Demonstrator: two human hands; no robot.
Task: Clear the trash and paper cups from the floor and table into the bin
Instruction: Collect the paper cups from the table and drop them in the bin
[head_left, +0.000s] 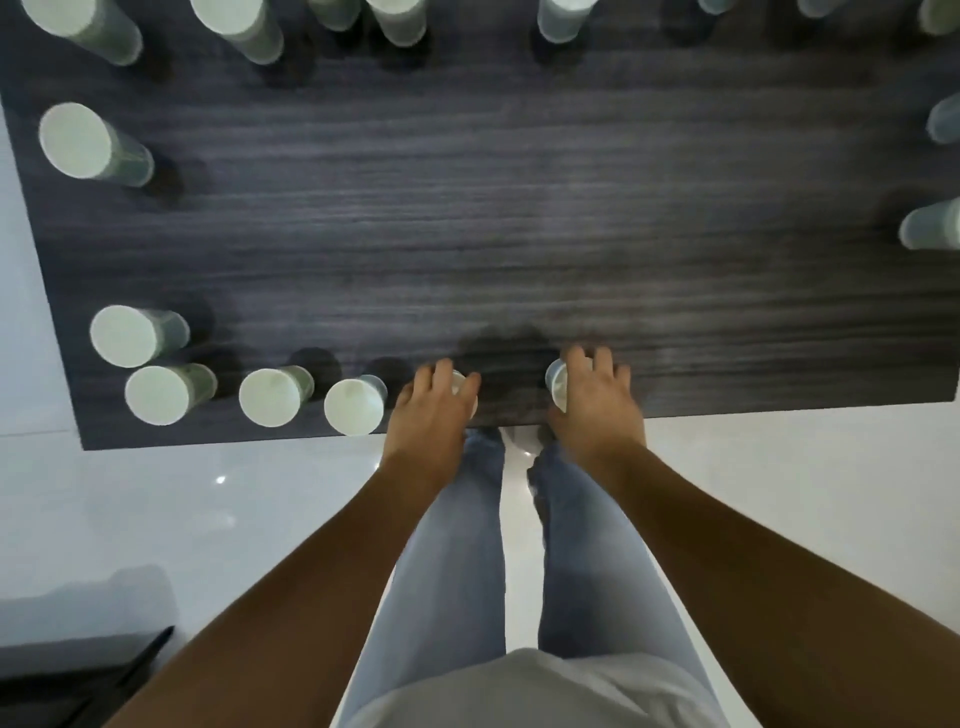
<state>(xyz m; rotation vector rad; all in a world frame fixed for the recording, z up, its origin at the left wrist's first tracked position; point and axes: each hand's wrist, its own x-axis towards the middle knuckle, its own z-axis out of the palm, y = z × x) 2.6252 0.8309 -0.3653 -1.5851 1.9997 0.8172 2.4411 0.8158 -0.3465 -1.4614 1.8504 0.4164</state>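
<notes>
Left hand (434, 410), right hand (597, 400) each grip upright cup (464, 387) (557, 383) (axes vertical) at table (519, 234) edge.

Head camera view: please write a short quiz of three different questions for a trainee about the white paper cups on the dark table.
1. True or false: the left hand and the right hand each grip a white paper cup at the near edge of the dark wood-grain table.
2. How many free white paper cups stand along the near edge, to the left of the left hand? A) one B) three C) six
3. Fill in: the middle of the table top is ____ of cups; they stand around its edges.

Key: 1 true. 2 B, the nearest being the cup beside the left hand. 3 bare.
</notes>
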